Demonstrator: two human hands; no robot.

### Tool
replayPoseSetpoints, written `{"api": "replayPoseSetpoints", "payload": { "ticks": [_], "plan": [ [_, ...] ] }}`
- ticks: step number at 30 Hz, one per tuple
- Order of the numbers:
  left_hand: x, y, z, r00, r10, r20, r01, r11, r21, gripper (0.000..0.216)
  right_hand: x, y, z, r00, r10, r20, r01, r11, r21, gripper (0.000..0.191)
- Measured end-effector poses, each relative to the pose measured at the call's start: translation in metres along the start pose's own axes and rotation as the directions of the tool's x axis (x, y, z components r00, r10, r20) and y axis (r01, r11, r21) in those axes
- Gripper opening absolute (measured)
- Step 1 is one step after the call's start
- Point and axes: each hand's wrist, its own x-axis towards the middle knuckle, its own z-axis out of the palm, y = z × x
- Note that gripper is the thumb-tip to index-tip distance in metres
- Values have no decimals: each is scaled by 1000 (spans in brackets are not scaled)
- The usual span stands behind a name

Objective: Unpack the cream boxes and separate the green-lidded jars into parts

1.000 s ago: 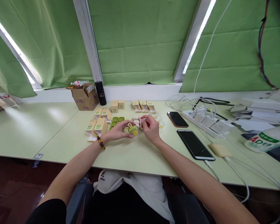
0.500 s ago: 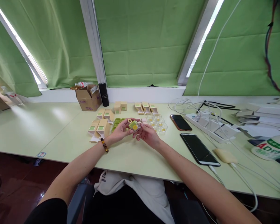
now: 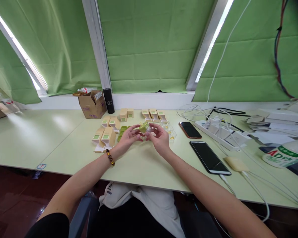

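Left hand (image 3: 128, 136) and right hand (image 3: 159, 138) together pinch small green piece (image 3: 143, 127) (above table (image 3: 144, 165)).

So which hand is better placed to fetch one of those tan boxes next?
Probably the left hand: the tan boxes lie just beside its wrist, while the right hand sits across the green piece they hold.
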Motion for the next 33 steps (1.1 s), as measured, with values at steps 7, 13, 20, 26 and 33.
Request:
{"api": "replayPoseSetpoints", "payload": {
  "ticks": [7, 13, 20, 26, 33],
  "plan": [
    [-2, 0, 7, 998, -2, 68, 9, 994, -107, 68, -15, -1, 4, 945, -312, 99, 327, 884, -333, 39],
    [-4, 3, 0, 999, 16, 28, -12, 989, -148, 66, -19, -1, 6, 905, -378, 195, 423, 852, -308, 45],
    [-3, 1, 0, 999, 46, 6, -46, 997, -56, 72, -17, 1, 3, 859, -444, 253, 510, 783, -356, 47],
    [-1, -1, 2, 993, 120, 2, -120, 991, 54, 71, -13, 5, 4, 923, -319, 216, 379, 852, -361, 46],
    [2, -2, 2, 981, 185, -57, -162, 944, 287, 67, -11, 6, 5, 973, -128, 190, 154, 980, -128, 48]
  ]
}}
